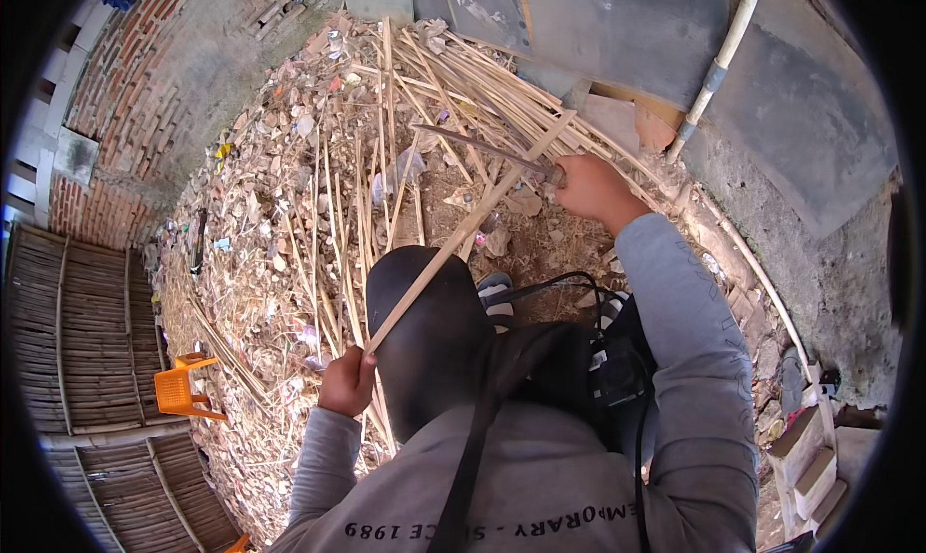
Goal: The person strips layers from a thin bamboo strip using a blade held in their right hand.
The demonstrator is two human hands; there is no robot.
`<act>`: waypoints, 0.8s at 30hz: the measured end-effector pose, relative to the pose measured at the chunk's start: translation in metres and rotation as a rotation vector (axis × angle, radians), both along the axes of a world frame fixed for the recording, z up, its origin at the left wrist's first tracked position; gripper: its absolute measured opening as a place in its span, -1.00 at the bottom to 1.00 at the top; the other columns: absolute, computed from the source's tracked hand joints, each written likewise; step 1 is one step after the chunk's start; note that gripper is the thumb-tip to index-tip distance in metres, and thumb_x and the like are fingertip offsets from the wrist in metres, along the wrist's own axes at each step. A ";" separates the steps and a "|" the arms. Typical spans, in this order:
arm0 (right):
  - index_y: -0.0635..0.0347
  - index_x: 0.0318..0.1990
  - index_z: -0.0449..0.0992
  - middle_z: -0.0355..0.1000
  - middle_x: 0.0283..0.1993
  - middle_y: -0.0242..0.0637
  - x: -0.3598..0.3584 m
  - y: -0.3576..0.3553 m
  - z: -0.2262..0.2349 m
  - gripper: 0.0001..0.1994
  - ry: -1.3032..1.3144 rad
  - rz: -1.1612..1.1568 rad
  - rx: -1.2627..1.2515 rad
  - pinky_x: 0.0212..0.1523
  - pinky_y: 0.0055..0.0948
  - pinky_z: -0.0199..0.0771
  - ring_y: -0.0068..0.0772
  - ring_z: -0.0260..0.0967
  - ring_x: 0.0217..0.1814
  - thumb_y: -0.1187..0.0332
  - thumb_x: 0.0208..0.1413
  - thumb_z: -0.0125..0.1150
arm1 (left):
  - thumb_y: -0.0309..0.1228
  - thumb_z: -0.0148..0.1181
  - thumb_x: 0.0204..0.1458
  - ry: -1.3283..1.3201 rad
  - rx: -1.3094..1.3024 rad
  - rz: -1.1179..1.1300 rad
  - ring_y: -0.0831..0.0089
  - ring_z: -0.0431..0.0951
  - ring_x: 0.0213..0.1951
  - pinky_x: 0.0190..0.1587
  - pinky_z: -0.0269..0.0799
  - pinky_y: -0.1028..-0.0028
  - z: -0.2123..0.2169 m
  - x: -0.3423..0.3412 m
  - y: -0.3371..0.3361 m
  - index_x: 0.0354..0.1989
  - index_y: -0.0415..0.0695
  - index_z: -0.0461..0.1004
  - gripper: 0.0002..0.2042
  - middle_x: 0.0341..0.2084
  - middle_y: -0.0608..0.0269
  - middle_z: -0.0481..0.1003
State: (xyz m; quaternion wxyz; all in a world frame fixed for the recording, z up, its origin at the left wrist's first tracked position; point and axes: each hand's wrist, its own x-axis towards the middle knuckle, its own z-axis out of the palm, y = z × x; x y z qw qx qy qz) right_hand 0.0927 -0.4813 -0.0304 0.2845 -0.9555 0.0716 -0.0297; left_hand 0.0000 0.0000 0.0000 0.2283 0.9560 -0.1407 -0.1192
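- One littered ground (pixel 540 240), strewn with far more scraps and rubble than I can count, spreads from 12 round to 7 o'clock on my left.
- Three walls: one grey wall (pixel 627 23) from 12 to 3 o'clock, one brick wall (pixel 125 119) at 10, one bamboo wall (pixel 101 331) at 9 to 8.
- One pile of pale strips (pixel 511 95) lies between 12 and 1, overlapping too much for a sure count; more loose strips run down toward 8.
- One white pipe (pixel 730 42) with a grey joint slants at 2 o'clock.
- One orange chair (pixel 174 391) stands at 8 o'clock, well apart from me.
- One long strip (pixel 444 257) slants across the middle, from my left hand at 7:30 up toward 1, passing in front of one black rounded shape (pixel 415 302).
- One knife (pixel 473 141) points to 12, its blade crossing the strip near the far end; I cannot tell whether it has cut in.
- My two hands: the right hand (pixel 598 188), at 2, has its fingers wrapped round the knife handle; the left hand (pixel 347 384) pinches the strip's near end, fingers curled.
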 end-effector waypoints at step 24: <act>0.18 -0.12 0.62 0.56 -0.25 0.06 -0.013 0.014 0.020 -0.63 0.119 0.128 -0.019 -0.11 -0.01 0.54 0.18 0.52 -0.15 0.32 -0.16 0.30 | -0.22 0.03 0.32 0.032 0.021 -0.004 -0.23 0.43 -0.58 -0.54 0.26 0.03 0.016 -0.016 -0.005 -0.47 -0.24 0.33 -0.63 -0.70 -0.17 0.38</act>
